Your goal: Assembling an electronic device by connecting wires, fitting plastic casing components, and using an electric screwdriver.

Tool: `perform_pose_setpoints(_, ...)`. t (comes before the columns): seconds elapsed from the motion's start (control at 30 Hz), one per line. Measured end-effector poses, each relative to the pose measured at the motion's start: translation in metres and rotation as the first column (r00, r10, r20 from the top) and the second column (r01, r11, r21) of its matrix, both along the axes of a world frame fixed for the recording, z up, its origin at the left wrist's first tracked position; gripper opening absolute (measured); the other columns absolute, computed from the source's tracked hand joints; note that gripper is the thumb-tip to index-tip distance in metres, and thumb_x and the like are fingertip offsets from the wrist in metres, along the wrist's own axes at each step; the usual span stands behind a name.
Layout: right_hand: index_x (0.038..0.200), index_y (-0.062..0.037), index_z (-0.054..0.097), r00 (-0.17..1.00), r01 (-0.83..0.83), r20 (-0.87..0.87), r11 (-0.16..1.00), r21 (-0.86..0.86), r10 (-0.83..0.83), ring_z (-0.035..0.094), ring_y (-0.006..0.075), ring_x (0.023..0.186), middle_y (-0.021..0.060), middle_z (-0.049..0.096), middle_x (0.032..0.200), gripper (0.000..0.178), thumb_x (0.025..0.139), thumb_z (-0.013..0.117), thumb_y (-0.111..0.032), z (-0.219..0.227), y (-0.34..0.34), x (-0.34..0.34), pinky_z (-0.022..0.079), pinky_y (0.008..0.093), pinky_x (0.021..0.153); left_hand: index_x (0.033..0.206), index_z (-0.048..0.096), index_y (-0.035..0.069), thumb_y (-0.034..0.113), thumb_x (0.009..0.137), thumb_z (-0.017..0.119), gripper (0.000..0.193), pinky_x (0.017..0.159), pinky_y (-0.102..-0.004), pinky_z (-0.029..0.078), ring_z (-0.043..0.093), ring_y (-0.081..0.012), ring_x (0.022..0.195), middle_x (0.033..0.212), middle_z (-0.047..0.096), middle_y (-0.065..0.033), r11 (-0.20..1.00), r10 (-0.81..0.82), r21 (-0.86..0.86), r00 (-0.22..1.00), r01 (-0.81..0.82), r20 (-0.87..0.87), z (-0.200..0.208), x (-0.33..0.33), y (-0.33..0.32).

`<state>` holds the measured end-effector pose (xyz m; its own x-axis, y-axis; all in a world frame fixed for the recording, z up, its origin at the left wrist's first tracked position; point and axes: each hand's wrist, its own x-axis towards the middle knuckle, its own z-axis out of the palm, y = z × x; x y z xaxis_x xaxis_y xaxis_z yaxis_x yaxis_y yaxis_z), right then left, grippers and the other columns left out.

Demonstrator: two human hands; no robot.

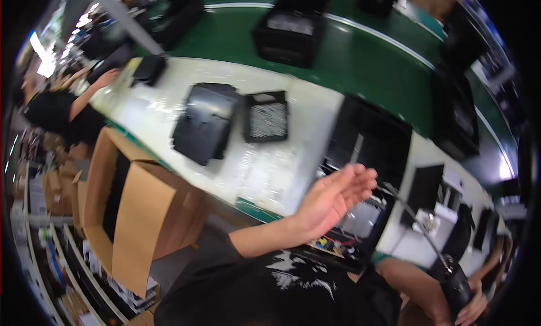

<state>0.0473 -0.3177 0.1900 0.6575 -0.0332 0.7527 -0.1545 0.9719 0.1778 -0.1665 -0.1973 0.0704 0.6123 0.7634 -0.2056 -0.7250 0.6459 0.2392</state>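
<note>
My left hand (pixel 338 196) is raised, palm showing, with its fingers stretched out and nothing in it. Just beneath it lies an open black housing (pixel 366 143), with coloured wires (pixel 338 244) and a grey panel (pixel 362 219) inside; the hand hides part of it. At the lower right, my right hand (pixel 473 309) is wrapped round a black electric screwdriver (pixel 455 292). Its long thin metal shaft (pixel 420 222) slants up toward the right side of the housing. Motion blur softens the finer parts.
Black plastic panels (pixel 205 123) and a black tray of small metallic pieces (pixel 267 120) lie on the white bench (pixel 248 176). An open cardboard box (pixel 143 224) stands at left. Beyond runs a green conveyor (pixel 349 58) carrying black units (pixel 290 27). Other people work at left (pixel 56 112) and right.
</note>
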Motion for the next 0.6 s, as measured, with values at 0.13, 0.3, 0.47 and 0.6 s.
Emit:
perform_pose_setpoints(0.13,0.112,-0.0068,0.053,0.945,-0.328,0.031,0.934,0.141,0.327,0.053,0.0103,0.054,-0.0033,0.053,0.071,0.045,0.071,0.071,-0.005,-0.007,-0.002,-0.013,0.049,0.0232,0.059,0.111,0.054,0.005,0.028,0.100,0.043,0.028,0.100,-0.0361,0.046,0.056,-0.0221,0.114,0.125,0.056,-0.0131,0.997,-0.073,0.016,0.997,0.073,0.007,0.005,0.005,-0.005)
perform_pose_setpoints(0.3,0.113,-0.0065,0.052,0.965,-0.232,0.124,0.973,0.000,0.231,0.053,0.0100,0.054,-0.0034,0.053,0.072,0.046,0.070,0.071,-0.003,-0.008,-0.002,-0.016,0.049,0.0223,0.057,0.113,0.054,0.007,0.029,0.100,0.042,0.028,0.097,-0.0354,0.048,0.057,-0.0222,0.113,0.123,0.058,-0.0113,0.995,-0.079,0.067,0.988,0.071,0.133,0.000,0.003,-0.010)
perform_pose_setpoints(0.47,0.113,-0.0062,0.051,0.961,-0.148,0.217,0.981,-0.125,0.173,0.053,0.0097,0.054,-0.0035,0.053,0.073,0.048,0.069,0.070,-0.001,-0.008,0.001,-0.018,0.048,0.0214,0.055,0.113,0.055,0.009,0.029,0.101,0.038,0.029,0.087,-0.0340,0.052,0.060,-0.0216,0.108,0.117,0.061,-0.0083,0.988,-0.104,0.118,0.994,0.101,0.024,0.002,0.004,-0.014)
perform_pose_setpoints(0.6,0.115,-0.0067,0.051,0.959,-0.083,0.259,0.985,-0.149,0.120,0.053,0.0097,0.054,-0.0035,0.053,0.073,0.048,0.071,0.071,-0.005,-0.008,0.001,-0.020,0.048,0.0219,0.055,0.115,0.054,0.007,0.027,0.101,0.039,0.029,0.084,-0.0327,0.053,0.060,-0.0220,0.107,0.116,0.061,-0.0101,0.979,-0.106,0.173,0.994,0.107,-0.017,0.006,0.005,-0.015)
